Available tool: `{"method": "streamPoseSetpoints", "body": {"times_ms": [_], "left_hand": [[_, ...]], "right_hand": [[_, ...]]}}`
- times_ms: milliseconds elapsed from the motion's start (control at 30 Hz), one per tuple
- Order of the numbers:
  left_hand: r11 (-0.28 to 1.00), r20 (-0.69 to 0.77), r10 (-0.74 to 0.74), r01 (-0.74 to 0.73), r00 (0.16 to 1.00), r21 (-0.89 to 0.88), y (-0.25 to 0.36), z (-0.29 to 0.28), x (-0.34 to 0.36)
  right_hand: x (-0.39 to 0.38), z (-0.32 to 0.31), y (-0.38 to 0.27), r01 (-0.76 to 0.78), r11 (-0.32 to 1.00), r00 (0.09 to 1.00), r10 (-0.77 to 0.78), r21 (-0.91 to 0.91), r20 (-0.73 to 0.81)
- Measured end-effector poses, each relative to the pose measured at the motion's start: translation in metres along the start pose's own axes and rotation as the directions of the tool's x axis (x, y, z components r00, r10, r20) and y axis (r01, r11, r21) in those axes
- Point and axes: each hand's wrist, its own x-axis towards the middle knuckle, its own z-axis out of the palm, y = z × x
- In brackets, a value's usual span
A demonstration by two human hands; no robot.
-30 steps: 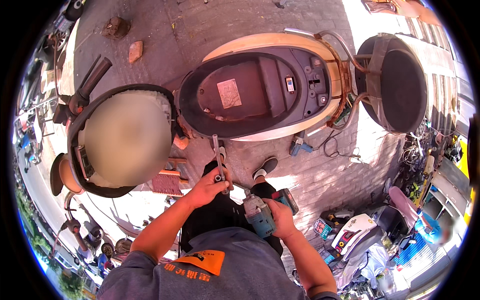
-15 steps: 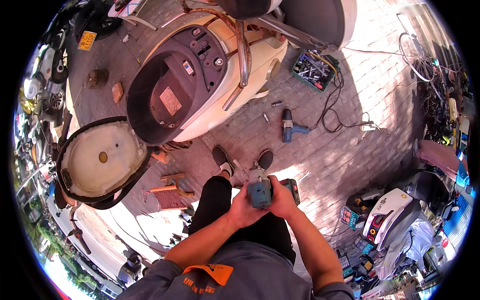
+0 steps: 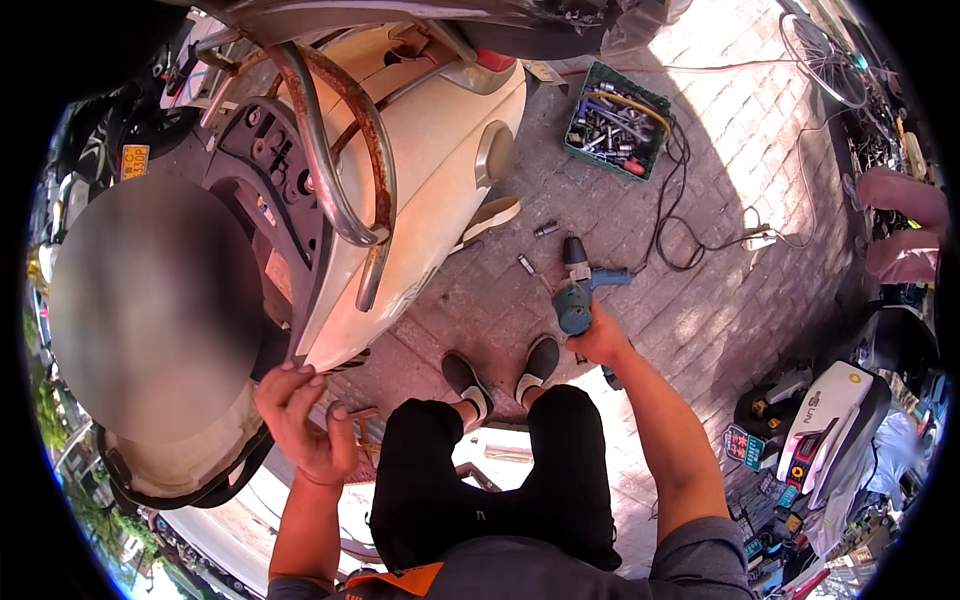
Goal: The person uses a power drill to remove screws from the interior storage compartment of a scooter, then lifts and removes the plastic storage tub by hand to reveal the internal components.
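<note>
In the head view, the left hand (image 3: 315,430) was empty, its fingers loosely parted beside the lower edge of a cream scooter (image 3: 440,215); whether the fingertips touched it could not be told. The right hand (image 3: 603,340) was closed around a blue-green power tool (image 3: 572,310), which overlapped a corded blue tool (image 3: 610,277) lying on the paving (image 3: 715,165). A green crate (image 3: 600,167) of metal parts stood beyond.

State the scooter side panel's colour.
The side panel is cream, shown best in the head view.
</note>
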Motion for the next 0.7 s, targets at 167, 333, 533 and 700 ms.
{"method": "streamPoseSetpoints", "body": {"times_ms": [167, 333, 533, 700], "left_hand": [[0.951, 0.208, -0.250, 0.199, 0.946, 0.237, -0.094, 0.034, -0.004], [0.945, -0.080, -0.316, 0.321, 0.945, 0.066, -0.097, 0.063, -0.016], [0.961, -0.133, -0.234, 0.250, 0.963, 0.118, -0.100, 0.065, -0.016], [0.936, -0.151, -0.288, 0.311, 0.946, 0.163, -0.093, 0.058, -0.019]], "right_hand": [[0.157, -0.018, 0.042, -0.116, 0.941, 0.993, 0.104, -0.317, -0.053], [0.277, -0.022, 0.076, -0.102, 0.849, 0.986, 0.017, -0.519, -0.165], [0.354, 0.011, 0.126, -0.043, 0.786, 0.971, -0.112, -0.617, -0.210], [0.370, 0.009, 0.160, -0.110, 0.753, 0.910, -0.186, -0.649, -0.369]]}}
